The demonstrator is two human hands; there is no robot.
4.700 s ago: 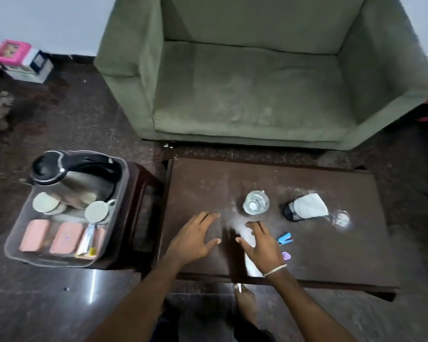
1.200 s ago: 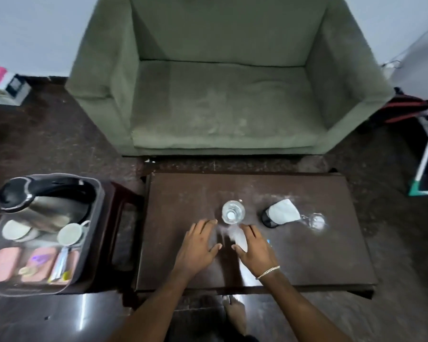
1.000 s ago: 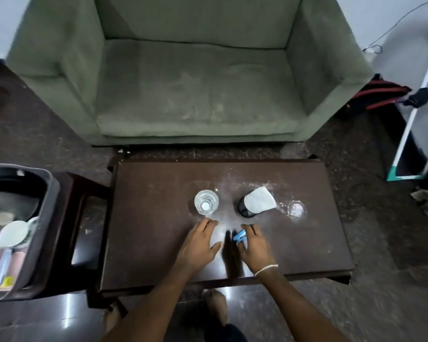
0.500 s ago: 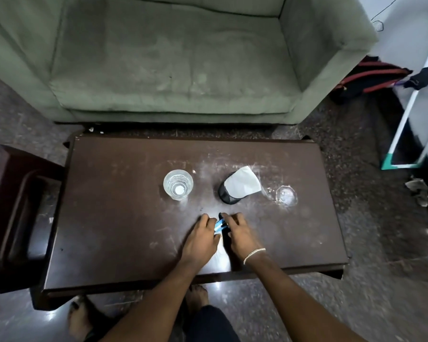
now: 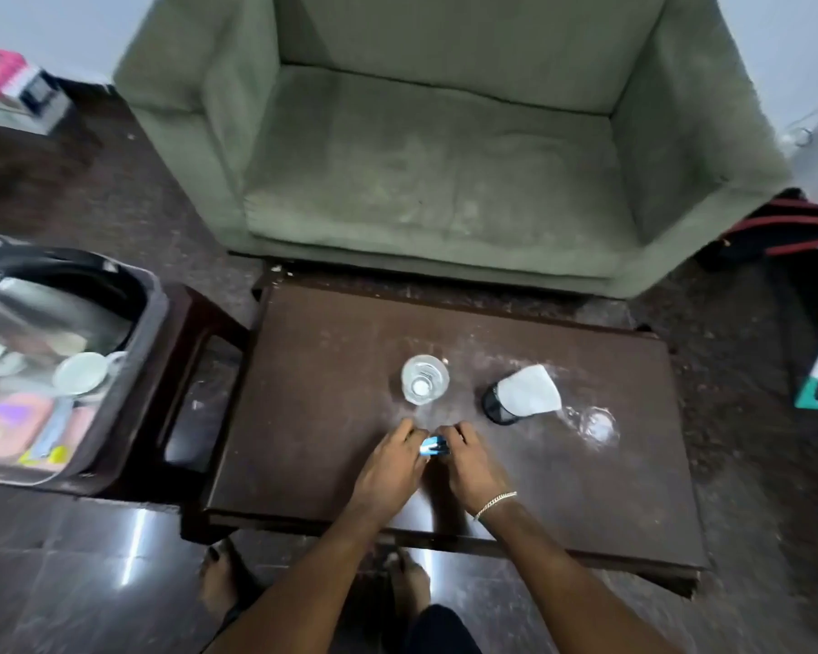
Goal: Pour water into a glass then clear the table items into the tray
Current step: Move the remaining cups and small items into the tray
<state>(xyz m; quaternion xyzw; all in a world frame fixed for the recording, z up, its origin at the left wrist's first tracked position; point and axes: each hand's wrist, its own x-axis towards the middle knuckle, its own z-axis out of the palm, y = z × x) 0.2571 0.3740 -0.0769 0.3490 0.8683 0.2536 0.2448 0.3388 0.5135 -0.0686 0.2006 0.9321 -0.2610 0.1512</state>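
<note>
On the dark brown table (image 5: 303, 417) my left hand (image 5: 390, 467) and my right hand (image 5: 471, 464) meet near the front middle, fingertips pinching a small blue item (image 5: 433, 447) from both sides. Just beyond them stands a clear glass (image 5: 424, 385) holding water. To its right a black holder with a white paper napkin (image 5: 523, 396) leans over, and a second clear glass piece (image 5: 593, 424) sits further right. The grey tray (image 5: 147, 332) rests on a side stool at the left, holding a steel kettle (image 5: 43, 299), a white cup (image 5: 83, 372) and pink packets.
A green sofa (image 5: 445, 181) stands right behind the table. A dark wooden stool (image 5: 194, 370) carries the tray. A striped bag (image 5: 785, 228) and a white stand are on the floor at the right. My bare feet (image 5: 223, 578) are under the table's front edge.
Both hands lay flat on the table earlier; the right hand took the blue item and the left hand closed in on it. The camera swung right, then back left, and the tray is in view again.
</note>
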